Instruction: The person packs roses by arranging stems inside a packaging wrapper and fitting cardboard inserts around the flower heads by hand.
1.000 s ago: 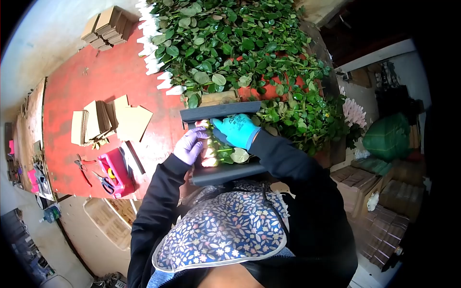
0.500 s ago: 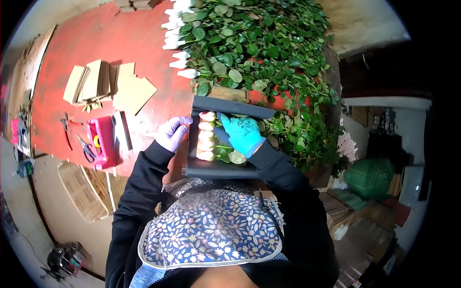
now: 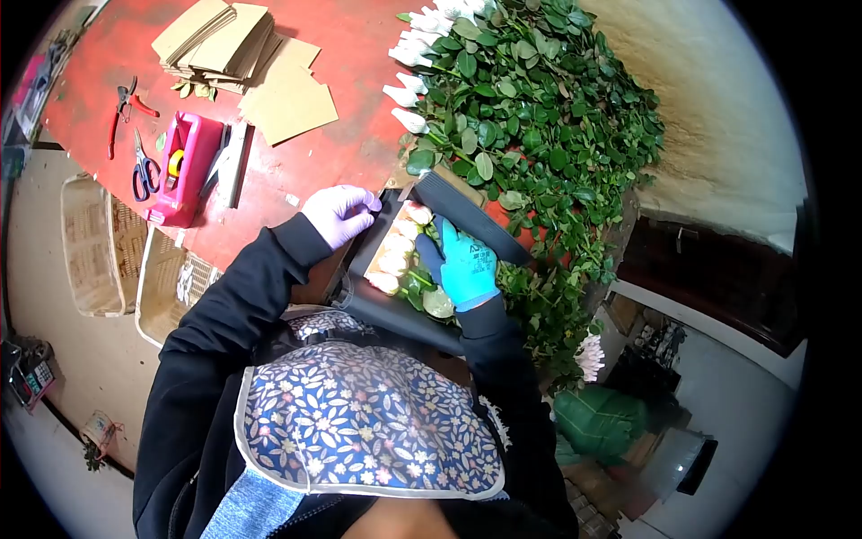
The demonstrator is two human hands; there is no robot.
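Observation:
A row of pale pink-and-cream roses [image 3: 393, 261] lies in a black tray-like frame [image 3: 404, 310], against a strip of brown cardboard. My right hand [image 3: 469, 269], in a blue glove with dark fingertips, rests over the stems and leaves just beside the blooms. Its thumb and fingers are spread, touching the roses. At the frame's left edge is my left hand [image 3: 339, 216] in a thin purple glove. Its fingers are bent, with the thumb close to the fingertips; anything between them is too small to make out.
Leafy stems with white-wrapped heads [image 3: 410, 120] cover the right of the red table [image 3: 296, 171]. Brown cardboard pieces [image 3: 220, 40], a pink tape dispenser [image 3: 190, 171], scissors [image 3: 144, 171] and red-handled pliers [image 3: 124, 112] lie left. Plastic crates [image 3: 85, 251] stand below.
The view has turned and shifted, so the table and frame appear tilted. My right hand remains at the roses with its fingers spread. My left hand stays by the frame's left edge.

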